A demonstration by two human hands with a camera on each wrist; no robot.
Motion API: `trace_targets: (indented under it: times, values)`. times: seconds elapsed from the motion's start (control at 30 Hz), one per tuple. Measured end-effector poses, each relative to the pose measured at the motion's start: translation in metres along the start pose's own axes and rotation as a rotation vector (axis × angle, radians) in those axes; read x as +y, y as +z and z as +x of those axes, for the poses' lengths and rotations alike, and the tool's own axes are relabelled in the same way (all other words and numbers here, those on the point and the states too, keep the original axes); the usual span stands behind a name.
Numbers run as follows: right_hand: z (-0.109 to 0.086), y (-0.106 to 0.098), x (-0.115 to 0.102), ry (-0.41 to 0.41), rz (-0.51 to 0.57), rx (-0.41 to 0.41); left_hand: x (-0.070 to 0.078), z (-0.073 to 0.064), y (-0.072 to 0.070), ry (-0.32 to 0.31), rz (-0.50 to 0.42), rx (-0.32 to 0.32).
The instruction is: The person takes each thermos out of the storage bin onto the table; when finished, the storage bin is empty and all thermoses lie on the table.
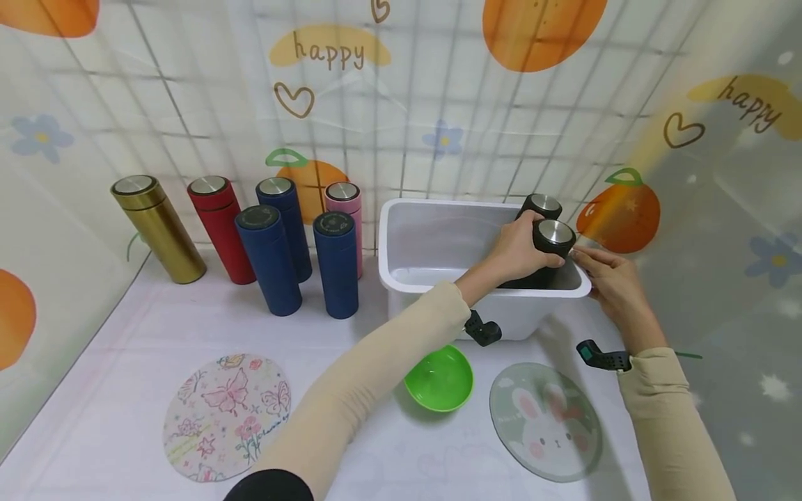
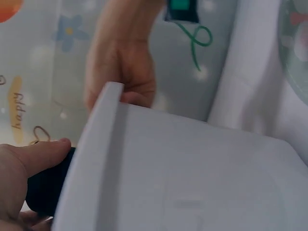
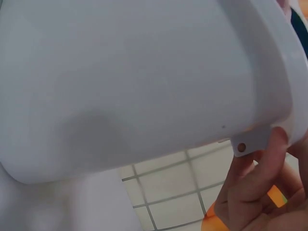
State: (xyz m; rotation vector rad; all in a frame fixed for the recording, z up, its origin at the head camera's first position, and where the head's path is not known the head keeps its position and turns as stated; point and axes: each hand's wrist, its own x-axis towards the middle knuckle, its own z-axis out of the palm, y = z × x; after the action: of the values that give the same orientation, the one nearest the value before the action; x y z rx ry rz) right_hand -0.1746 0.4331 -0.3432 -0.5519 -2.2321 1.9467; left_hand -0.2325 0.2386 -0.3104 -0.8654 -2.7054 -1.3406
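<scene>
My left hand reaches into the right end of the white bin and grips a black thermos bottle just below its silver lid. Right behind that bottle, a second black thermos stands in the bin. In the left wrist view, the left thumb lies along the dark bottle at the bin's edge. My right hand pinches the bin's right rim from outside; in the right wrist view its fingers curl at the rim beside a small tab with a hole. The bin hides the bottles' lower parts.
Left of the bin stand gold, red, pink and several blue thermos bottles. In front are a green bowl, a butterfly mat and a rabbit mat. A wire grid behind printed cloth backs the table.
</scene>
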Motion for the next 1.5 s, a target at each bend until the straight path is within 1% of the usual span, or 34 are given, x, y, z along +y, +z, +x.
trace_targets:
  times: [0.07,0.13,0.27,0.37,0.53,0.7,0.93,1.03,1.2,1.5]
  values:
    - [0.0,0.002,0.0,0.0,-0.014,0.002,0.0,-0.003,-0.005,0.008,-0.035,0.023]
    - [-0.001,0.002,0.0,-0.007,-0.004,-0.001,0.0,-0.005,-0.011,0.01,-0.073,0.051]
    - [-0.001,0.002,0.0,-0.024,0.067,-0.024,0.002,-0.011,-0.02,0.035,-0.141,0.111]
    - [-0.002,0.001,0.0,-0.026,0.087,-0.031,0.003,-0.016,-0.026,0.067,-0.182,0.157]
    - [-0.003,0.0,-0.001,-0.017,0.069,-0.025,0.009,-0.023,-0.034,0.126,-0.221,0.211]
    - [-0.002,0.0,0.0,-0.003,0.115,-0.044,0.015,-0.03,-0.044,0.148,-0.256,0.212]
    - [-0.004,-0.002,0.002,0.009,0.138,-0.059,0.026,-0.04,-0.059,0.196,-0.246,0.192]
    - [-0.005,-0.004,0.002,0.008,0.128,-0.049,0.032,-0.043,-0.066,0.223,-0.268,0.191]
    - [-0.005,-0.002,0.001,0.019,0.076,-0.039,0.04,-0.049,-0.078,0.266,-0.316,0.185]
    - [-0.004,0.001,-0.001,0.038,0.073,-0.039,0.048,-0.068,-0.105,0.362,-0.364,0.185]
